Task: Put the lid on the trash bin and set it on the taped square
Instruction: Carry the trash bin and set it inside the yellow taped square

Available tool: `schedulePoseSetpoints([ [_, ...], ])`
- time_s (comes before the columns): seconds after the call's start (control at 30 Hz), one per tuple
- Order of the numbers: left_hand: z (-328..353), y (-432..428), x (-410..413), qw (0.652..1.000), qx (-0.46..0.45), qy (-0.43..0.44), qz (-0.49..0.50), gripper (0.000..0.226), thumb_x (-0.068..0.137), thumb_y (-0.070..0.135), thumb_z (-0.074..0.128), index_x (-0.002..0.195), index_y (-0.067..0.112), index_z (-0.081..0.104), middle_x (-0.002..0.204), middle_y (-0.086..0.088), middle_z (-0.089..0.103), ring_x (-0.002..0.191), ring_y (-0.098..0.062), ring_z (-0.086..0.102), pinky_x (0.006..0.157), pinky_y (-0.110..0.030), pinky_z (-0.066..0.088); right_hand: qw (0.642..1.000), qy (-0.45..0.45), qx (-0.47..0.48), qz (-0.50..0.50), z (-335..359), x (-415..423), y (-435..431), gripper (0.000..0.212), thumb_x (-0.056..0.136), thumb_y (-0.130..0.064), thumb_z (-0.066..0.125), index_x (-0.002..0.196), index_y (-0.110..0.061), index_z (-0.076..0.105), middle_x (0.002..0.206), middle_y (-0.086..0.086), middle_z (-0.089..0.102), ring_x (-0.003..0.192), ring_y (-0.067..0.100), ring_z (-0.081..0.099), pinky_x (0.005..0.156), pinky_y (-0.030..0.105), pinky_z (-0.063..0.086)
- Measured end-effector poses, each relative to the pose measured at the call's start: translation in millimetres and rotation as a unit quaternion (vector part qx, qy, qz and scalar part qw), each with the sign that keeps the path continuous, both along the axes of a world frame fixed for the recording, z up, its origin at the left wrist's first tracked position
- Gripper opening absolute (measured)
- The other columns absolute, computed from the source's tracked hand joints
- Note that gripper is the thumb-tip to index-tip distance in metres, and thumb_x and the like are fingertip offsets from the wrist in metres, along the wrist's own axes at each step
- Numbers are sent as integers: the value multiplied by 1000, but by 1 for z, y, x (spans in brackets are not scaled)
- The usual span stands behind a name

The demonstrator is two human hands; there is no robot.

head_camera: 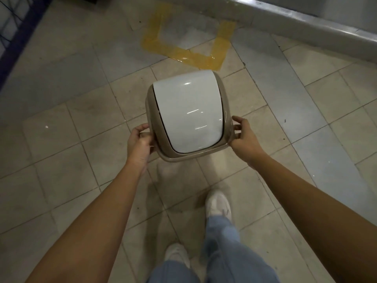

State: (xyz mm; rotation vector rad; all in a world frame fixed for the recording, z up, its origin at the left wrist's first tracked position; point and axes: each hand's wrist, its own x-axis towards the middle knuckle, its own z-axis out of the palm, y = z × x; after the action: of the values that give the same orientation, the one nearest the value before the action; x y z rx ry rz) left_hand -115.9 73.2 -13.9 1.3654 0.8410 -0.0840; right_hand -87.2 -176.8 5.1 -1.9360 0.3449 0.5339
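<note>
I look straight down on a beige trash bin (175, 157) whose lid, with a white swing flap (187, 111), sits on top. My left hand (140, 142) grips the bin's left rim and my right hand (243, 134) grips its right rim. The bin's body is hidden under the lid, so I cannot tell whether it touches the floor. Beyond the bin, a square marked in yellow tape (195, 57) lies on the tiled floor beside the wall, with nothing inside it.
A grey wall base (306, 23) runs across the top right behind the tape. A dark blue frame (18, 48) stands at the top left. My legs in jeans and white shoes (218, 205) are below the bin on the tiled floor.
</note>
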Motion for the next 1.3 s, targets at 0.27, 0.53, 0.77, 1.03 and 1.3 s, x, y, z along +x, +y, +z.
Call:
schedulePoseSetpoints([
  [0.27,-27,14,17,993,28,-114,0,37,74,0,46,104,18,55,56,10,50,49,1,49,50,-17,41,980,-129,28,151,-14,4,6,108,60,-18,85,142,-24,14,139,-5,32,125,9,37,99,23,41],
  [0.53,-46,22,42,976,75,-204,-6,31,82,5,47,101,28,57,67,1,46,59,-7,48,58,-21,42,963,-231,29,137,-31,12,25,123,39,-54,87,138,-43,13,130,-40,25,126,-11,31,101,15,37],
  [0.77,-48,20,65,959,176,-221,-6,21,88,18,46,100,35,50,76,8,50,61,4,53,55,-9,40,966,-228,16,122,-35,36,30,123,37,-51,90,136,-44,16,138,-17,30,129,3,34,104,30,39],
  [1.03,-44,23,72,944,239,-218,-63,27,95,26,40,120,22,49,90,10,55,79,-5,56,60,-6,40,970,-197,58,129,-31,48,32,116,44,-43,89,132,-49,14,129,-33,33,121,-12,38,93,12,43],
  [1.3,-38,26,100,935,283,-192,-93,32,96,27,36,126,24,47,125,-2,56,101,-13,56,82,-23,43,973,-159,85,141,-31,74,36,124,51,-37,87,141,-41,2,141,-12,29,131,11,35,101,27,44],
])
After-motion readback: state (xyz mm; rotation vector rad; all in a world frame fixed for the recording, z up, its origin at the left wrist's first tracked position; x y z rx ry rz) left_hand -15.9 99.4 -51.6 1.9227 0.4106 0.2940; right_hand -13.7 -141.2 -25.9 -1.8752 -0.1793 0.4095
